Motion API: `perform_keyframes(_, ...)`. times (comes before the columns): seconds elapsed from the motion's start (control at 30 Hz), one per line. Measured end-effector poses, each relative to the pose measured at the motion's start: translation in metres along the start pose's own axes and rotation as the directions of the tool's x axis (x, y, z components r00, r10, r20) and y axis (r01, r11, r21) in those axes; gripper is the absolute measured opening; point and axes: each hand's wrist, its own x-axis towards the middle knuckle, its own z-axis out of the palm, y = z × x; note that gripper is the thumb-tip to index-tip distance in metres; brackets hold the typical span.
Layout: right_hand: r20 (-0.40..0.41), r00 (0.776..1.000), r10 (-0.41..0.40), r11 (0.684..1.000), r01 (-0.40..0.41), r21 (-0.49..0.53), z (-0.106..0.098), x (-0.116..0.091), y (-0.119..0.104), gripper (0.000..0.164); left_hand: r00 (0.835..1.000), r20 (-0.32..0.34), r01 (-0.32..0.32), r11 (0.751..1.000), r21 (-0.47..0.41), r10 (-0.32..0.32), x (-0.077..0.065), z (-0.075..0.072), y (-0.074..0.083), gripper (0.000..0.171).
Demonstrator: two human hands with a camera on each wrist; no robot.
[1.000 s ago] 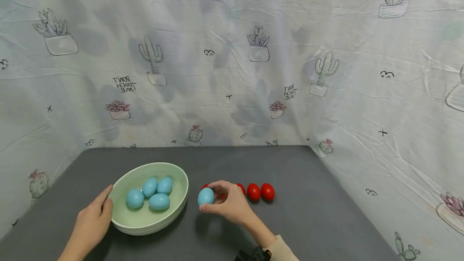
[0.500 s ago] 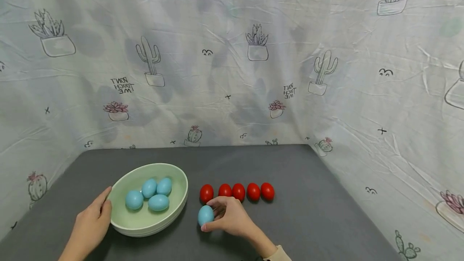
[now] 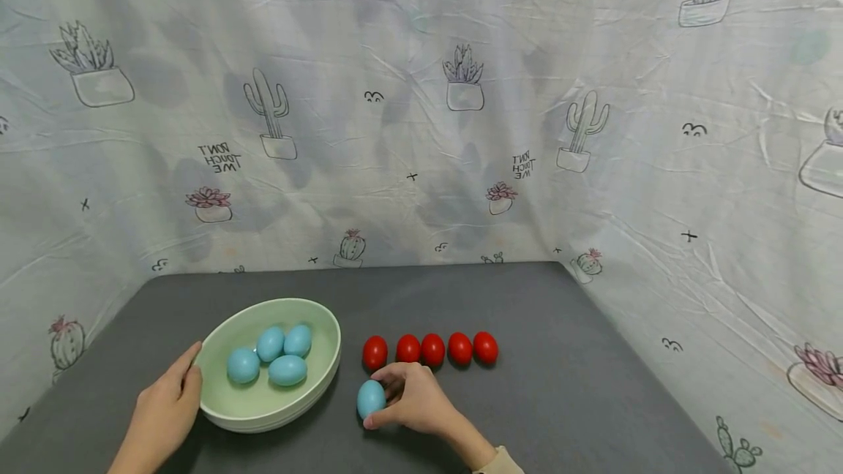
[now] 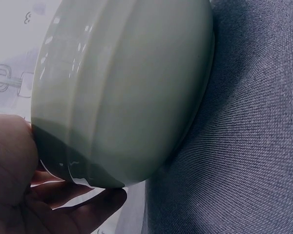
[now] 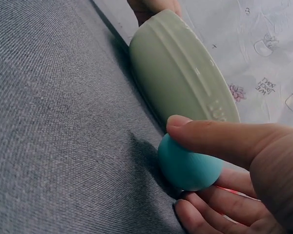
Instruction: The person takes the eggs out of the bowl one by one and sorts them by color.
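Note:
My left hand (image 3: 165, 402) grips the left side of a light green bowl (image 3: 332, 357), its thumb at the rim and fingers against the outer wall (image 4: 127, 97). Several blue eggs (image 3: 287, 370) lie in the bowl. To the right of it, my right hand (image 3: 421, 402) pinches another blue egg (image 3: 371, 399) between thumb and fingers. The right wrist view has this egg (image 5: 188, 165) low over the grey cloth, with the thumb on one side and fingertips close to the cloth. Just beyond this hand, several red eggs (image 3: 460, 349) stand in a row.
A dark grey table surface (image 3: 553, 415) lies under everything. Behind it and along both sides hangs a pale curtain (image 3: 411, 167) printed with cacti and succulents.
My right hand has come down and toward me with the blue egg, uncovering the row of red eggs. My left hand stays on the bowl, and the head view has shifted slightly.

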Motion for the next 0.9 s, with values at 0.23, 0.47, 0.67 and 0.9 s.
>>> perform_keyframes(0.23,-0.036,0.999,0.016,0.999,-0.018,-0.044,-0.0003,0.0016,0.0033,0.049,1.0,-0.009,0.012,1.0,-0.006,-0.012,0.0002,0.0016,0.0003,0.054)
perform_keyframes(0.47,-0.048,0.999,-0.006,0.998,0.003,-0.066,-0.0002,0.0013,0.006,0.05,1.0,-0.02,0.016,1.0,-0.006,-0.016,-0.0003,0.0034,0.0003,0.053)
perform_keyframes(0.67,-0.05,0.998,-0.029,0.997,0.025,-0.075,-0.0004,0.0009,0.0062,0.047,1.0,-0.01,0.021,1.0,-0.005,-0.021,0.0003,0.004,0.0002,0.054)
perform_keyframes(0.9,-0.057,0.998,-0.013,0.998,0.009,-0.058,-0.0014,0.0007,0.0066,0.046,0.999,-0.028,0.022,1.0,0.002,-0.022,0.0004,0.0066,-0.001,0.053)
